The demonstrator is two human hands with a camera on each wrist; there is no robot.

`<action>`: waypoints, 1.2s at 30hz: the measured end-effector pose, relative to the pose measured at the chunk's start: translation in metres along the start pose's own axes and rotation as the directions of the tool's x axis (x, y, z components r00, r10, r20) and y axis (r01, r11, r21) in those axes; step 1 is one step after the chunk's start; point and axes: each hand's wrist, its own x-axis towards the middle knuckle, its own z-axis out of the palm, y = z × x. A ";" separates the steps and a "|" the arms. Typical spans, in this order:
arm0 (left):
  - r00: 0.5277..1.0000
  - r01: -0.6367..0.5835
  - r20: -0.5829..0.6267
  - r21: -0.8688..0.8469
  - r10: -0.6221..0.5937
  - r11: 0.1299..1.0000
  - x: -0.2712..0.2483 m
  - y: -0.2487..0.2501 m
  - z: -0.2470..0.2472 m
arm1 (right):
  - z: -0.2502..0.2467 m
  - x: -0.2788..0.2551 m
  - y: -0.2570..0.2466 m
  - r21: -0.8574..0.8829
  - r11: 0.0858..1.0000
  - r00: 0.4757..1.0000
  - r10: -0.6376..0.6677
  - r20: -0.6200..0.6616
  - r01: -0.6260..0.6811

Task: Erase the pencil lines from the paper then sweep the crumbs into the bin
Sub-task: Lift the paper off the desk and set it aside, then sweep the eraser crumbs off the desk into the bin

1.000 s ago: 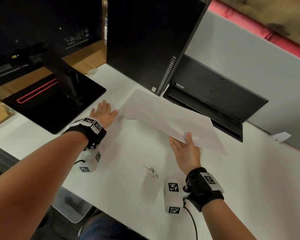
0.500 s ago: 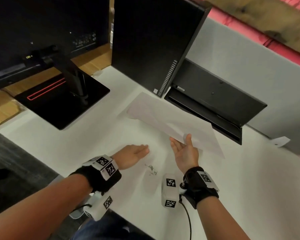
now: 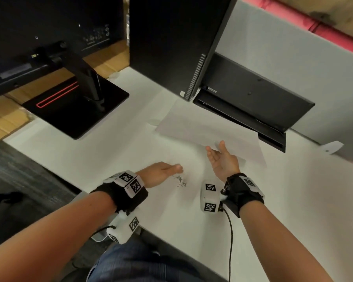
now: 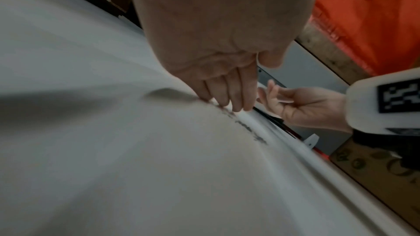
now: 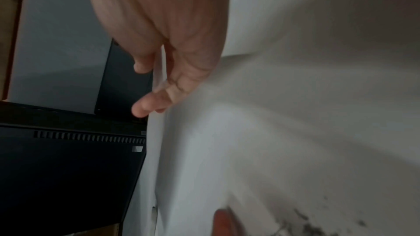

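Resting edge-down on the white table point(image 3: 73, 155), the left hand point(image 3: 161, 174) has its fingers point(image 4: 229, 89) straight and together, holding nothing, touching the near side of the dark crumbs point(image 3: 179, 181). Beyond, the right hand point(image 3: 222, 159) is palm-up under the paper point(image 3: 202, 129), thumb over its near edge, lifting that side. Behind stand a monitor base point(image 3: 77, 115) and computer tower point(image 3: 171, 47).

right hand point(image 3: 222, 159) fingers run under the white paper sheet point(image 3: 208, 131), tips hidden. dark eraser crumbs point(image 4: 247, 126) smeared by motion blur beside the left hand point(image 4: 227, 85). bin not identifiable. black monitor point(image 3: 49, 33) behind the sheet cut by frame edge.
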 end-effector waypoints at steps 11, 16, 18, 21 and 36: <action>0.978 0.087 -0.195 0.066 -0.072 0.994 -0.010 -0.012 -0.017 | -0.017 -0.006 0.012 -0.323 0.926 0.977 0.214 0.022 -0.196; 0.997 0.052 -0.054 0.028 -0.051 0.998 -0.010 -0.007 0.005 | -0.011 -0.007 0.010 -0.438 0.882 0.978 0.205 0.024 -0.175; 0.989 0.051 -0.140 -0.004 -0.051 0.999 -0.010 -0.008 0.000 | -0.007 -0.008 0.009 -0.509 0.844 0.974 0.220 0.045 -0.167; 0.961 0.066 -0.271 0.056 -0.048 0.996 -0.014 -0.008 -0.011 | -0.004 -0.011 0.005 -0.576 0.801 0.972 0.230 0.043 -0.164; 0.937 -0.072 -0.348 -0.175 0.007 0.982 -0.022 -0.001 -0.011 | -0.022 -0.055 0.041 -0.913 0.345 0.940 0.180 0.290 0.216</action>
